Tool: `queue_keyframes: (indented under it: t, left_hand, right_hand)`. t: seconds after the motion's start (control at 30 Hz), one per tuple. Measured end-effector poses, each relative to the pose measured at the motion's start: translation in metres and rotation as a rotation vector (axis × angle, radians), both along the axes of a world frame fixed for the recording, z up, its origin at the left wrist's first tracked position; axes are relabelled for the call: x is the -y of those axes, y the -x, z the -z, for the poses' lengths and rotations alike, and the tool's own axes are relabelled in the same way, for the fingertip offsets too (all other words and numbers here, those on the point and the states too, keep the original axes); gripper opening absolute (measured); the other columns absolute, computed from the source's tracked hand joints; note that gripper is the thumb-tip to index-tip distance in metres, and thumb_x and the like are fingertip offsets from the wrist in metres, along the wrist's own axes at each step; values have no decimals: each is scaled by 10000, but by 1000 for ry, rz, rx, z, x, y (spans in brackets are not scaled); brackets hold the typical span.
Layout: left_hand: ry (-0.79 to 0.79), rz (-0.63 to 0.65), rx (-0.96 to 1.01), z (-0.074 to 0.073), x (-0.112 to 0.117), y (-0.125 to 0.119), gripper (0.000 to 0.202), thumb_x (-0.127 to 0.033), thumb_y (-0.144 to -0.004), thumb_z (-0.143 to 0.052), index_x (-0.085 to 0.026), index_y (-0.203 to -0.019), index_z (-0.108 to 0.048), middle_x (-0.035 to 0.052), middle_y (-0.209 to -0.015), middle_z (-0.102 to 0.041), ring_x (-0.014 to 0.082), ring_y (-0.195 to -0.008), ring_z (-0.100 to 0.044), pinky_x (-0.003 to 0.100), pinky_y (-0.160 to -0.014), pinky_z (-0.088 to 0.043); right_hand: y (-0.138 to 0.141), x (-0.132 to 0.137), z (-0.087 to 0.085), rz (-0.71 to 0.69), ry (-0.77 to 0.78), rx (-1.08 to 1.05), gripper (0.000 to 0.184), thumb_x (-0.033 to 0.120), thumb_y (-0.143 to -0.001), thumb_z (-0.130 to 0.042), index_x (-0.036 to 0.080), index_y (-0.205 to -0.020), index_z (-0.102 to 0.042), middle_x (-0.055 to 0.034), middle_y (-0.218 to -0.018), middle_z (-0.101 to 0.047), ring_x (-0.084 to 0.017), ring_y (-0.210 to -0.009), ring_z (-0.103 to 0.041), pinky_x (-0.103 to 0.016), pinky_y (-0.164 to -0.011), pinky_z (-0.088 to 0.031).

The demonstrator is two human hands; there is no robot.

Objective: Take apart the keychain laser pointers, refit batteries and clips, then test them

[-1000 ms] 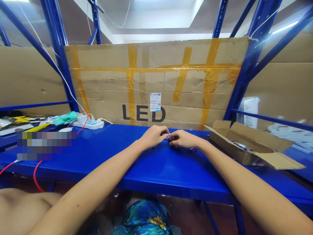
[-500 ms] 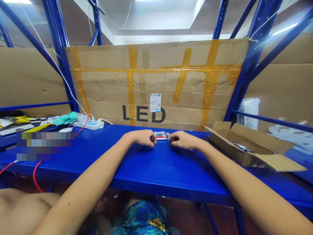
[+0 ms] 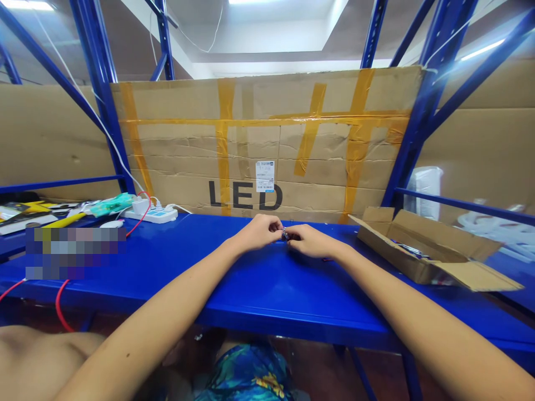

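Over the blue tabletop [image 3: 200,245], my two hands meet fingertip to fingertip. My left hand [image 3: 262,229] is closed in a pinch at the left side of a small shiny metal piece [image 3: 285,234]. From the other side my right hand [image 3: 310,240] pinches the same piece, its fingers curled. The piece is too small to make out its kind. Slim coloured sticks, seen earlier between the hands, are now hidden behind my left hand. Beside my right wrist a small red item [image 3: 327,259] lies mostly covered on the table.
On the right stands an open cardboard box [image 3: 422,270] with slim metallic items [image 3: 412,249] inside. A white power strip [image 3: 154,214] with cables sits at the back left, near a cluttered pile [image 3: 62,211]. A large cardboard panel [image 3: 188,150] closes off the back.
My left hand has moved right and slightly up, over the coloured sticks, to meet the right hand at the metal piece. My right hand has shifted slightly left.
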State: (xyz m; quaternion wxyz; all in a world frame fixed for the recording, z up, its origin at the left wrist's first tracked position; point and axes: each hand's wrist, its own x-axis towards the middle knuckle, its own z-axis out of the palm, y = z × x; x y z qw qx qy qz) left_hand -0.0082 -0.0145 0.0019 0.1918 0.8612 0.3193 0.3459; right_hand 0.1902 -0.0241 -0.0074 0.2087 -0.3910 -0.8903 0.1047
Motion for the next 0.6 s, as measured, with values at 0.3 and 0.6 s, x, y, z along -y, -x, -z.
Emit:
queue_keyframes:
  t: [0.3, 0.6]
  left_hand:
    - [227, 61, 274, 5, -3, -8, 66, -179, -824, -546, -140, -771, -556, -16, -560, -608, 105, -488, -590, 212, -490, -476]
    - [331, 138, 411, -5, 12, -15, 169, -251, -850, -604, -120, -768, -533, 17, -634, -636, 96, -493, -603, 215, -476, -510]
  right_hand:
    - [2, -5, 1, -80, -202, -157, 270, 95, -858, -393, 176, -986, -617, -97, -952, -643, -205, -880, -568, -350, -813, -428]
    - [2, 0, 2, -9, -441, -347, 97, 111, -811, -468, 203, -839, -459, -33, -801, -501, -174, -732, -470, -308, -680, -399]
